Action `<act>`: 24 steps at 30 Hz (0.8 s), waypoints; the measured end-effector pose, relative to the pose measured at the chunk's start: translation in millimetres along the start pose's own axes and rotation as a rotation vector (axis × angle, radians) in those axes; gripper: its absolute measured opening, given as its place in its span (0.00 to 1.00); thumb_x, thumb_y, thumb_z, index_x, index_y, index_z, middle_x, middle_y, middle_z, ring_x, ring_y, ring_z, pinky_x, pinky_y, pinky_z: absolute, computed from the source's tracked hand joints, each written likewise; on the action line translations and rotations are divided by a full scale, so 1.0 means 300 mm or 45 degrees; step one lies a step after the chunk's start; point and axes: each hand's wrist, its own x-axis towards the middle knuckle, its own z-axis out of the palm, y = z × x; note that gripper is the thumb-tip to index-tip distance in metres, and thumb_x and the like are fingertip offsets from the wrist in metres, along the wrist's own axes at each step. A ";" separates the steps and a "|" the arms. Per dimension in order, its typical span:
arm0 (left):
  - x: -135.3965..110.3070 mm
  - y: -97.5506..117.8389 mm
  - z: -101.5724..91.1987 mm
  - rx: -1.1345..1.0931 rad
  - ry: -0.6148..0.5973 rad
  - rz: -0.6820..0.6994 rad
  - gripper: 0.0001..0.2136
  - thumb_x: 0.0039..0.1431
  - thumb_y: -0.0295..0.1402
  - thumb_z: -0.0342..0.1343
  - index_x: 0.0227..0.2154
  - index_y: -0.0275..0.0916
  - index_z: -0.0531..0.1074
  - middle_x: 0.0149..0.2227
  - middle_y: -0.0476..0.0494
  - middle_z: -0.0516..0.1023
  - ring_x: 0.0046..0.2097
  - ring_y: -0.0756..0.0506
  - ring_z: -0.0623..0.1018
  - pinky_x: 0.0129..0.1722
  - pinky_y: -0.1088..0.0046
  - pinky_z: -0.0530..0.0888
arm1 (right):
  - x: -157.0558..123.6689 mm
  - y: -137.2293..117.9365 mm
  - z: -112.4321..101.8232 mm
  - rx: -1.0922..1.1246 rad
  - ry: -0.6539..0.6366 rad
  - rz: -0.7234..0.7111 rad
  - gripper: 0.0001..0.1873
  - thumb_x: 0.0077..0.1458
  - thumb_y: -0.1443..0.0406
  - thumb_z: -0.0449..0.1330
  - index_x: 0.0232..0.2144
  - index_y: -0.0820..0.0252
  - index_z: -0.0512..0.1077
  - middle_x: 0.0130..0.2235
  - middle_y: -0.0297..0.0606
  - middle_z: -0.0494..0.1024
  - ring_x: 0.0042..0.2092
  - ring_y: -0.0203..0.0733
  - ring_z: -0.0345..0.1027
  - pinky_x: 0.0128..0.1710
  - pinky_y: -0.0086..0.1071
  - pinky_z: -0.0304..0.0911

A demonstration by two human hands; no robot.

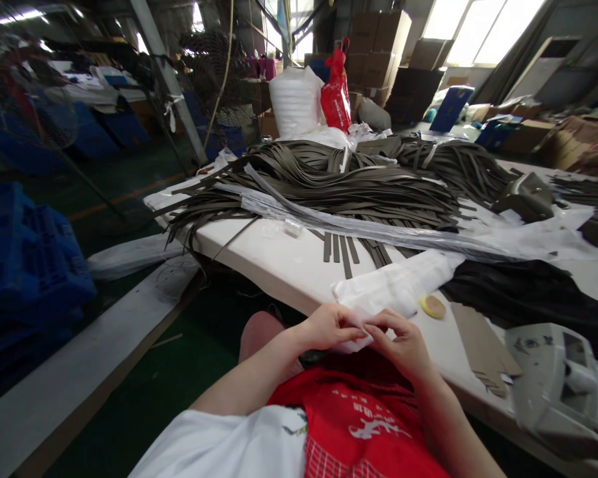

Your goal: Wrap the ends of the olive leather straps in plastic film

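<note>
My left hand and my right hand meet at the near edge of the white table, just above my lap and red apron. Both pinch the near corner of a white folded cloth or bag that lies on the table and hangs over its edge. Fingers of both hands are closed on that white material. A small round yellow tape roll lies on the table right behind my right hand. Several short grey-brown strips lie flat a little farther back.
A big heap of long grey-brown strips with clear plastic sheeting covers the far table. Black fabric, cardboard pieces and a grey machine are at right. Blue crates stand left; a red bag and boxes stand behind.
</note>
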 end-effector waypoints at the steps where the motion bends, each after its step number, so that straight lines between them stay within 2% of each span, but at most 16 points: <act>1: 0.001 -0.002 0.000 0.018 -0.011 0.010 0.17 0.56 0.44 0.61 0.31 0.31 0.80 0.29 0.42 0.80 0.31 0.48 0.76 0.32 0.76 0.71 | 0.001 -0.005 0.001 -0.008 -0.003 -0.005 0.09 0.58 0.59 0.61 0.30 0.55 0.77 0.27 0.35 0.74 0.29 0.39 0.66 0.28 0.32 0.61; 5: 0.004 -0.014 0.006 0.090 -0.010 0.005 0.16 0.55 0.42 0.61 0.28 0.30 0.79 0.24 0.44 0.77 0.27 0.50 0.72 0.28 0.78 0.67 | 0.004 -0.010 0.007 -0.057 0.064 -0.044 0.15 0.57 0.58 0.61 0.20 0.56 0.70 0.22 0.33 0.70 0.26 0.37 0.62 0.26 0.32 0.58; 8: 0.008 -0.022 0.017 0.077 -0.007 0.008 0.17 0.56 0.43 0.60 0.27 0.29 0.78 0.24 0.44 0.77 0.27 0.51 0.71 0.27 0.79 0.66 | 0.002 0.000 0.017 -0.072 0.117 -0.051 0.17 0.56 0.58 0.63 0.20 0.56 0.66 0.22 0.31 0.67 0.24 0.35 0.59 0.25 0.31 0.57; 14: 0.009 -0.024 0.025 0.041 -0.028 0.002 0.18 0.56 0.45 0.60 0.27 0.30 0.78 0.26 0.44 0.78 0.28 0.51 0.72 0.27 0.79 0.66 | -0.010 0.004 0.028 -0.118 0.173 -0.081 0.18 0.53 0.56 0.65 0.20 0.56 0.65 0.21 0.29 0.63 0.24 0.35 0.56 0.24 0.31 0.54; 17: 0.008 -0.019 0.021 0.082 0.048 -0.027 0.19 0.53 0.46 0.63 0.25 0.31 0.77 0.25 0.46 0.77 0.28 0.50 0.72 0.28 0.79 0.67 | -0.013 0.015 0.013 -0.076 0.219 -0.049 0.12 0.54 0.55 0.64 0.31 0.57 0.72 0.26 0.32 0.68 0.27 0.37 0.61 0.29 0.32 0.60; 20: 0.009 -0.015 0.014 0.068 0.126 -0.014 0.18 0.53 0.46 0.63 0.27 0.31 0.78 0.26 0.46 0.77 0.30 0.49 0.73 0.30 0.78 0.69 | -0.006 0.051 -0.003 0.031 0.312 0.137 0.19 0.60 0.54 0.57 0.47 0.59 0.73 0.34 0.38 0.75 0.32 0.40 0.66 0.34 0.34 0.65; 22: 0.009 -0.015 0.011 0.077 0.135 0.014 0.17 0.54 0.45 0.63 0.27 0.32 0.78 0.26 0.46 0.77 0.30 0.49 0.73 0.30 0.78 0.69 | 0.001 0.075 -0.005 0.121 0.249 0.249 0.22 0.59 0.53 0.57 0.50 0.59 0.73 0.39 0.41 0.77 0.33 0.41 0.69 0.35 0.35 0.67; 24: 0.010 -0.018 0.012 0.115 0.114 0.036 0.17 0.55 0.44 0.62 0.27 0.32 0.78 0.26 0.46 0.77 0.30 0.50 0.73 0.31 0.78 0.69 | 0.007 0.088 0.001 0.234 0.100 0.293 0.22 0.57 0.53 0.60 0.48 0.59 0.74 0.39 0.41 0.79 0.35 0.42 0.71 0.36 0.35 0.68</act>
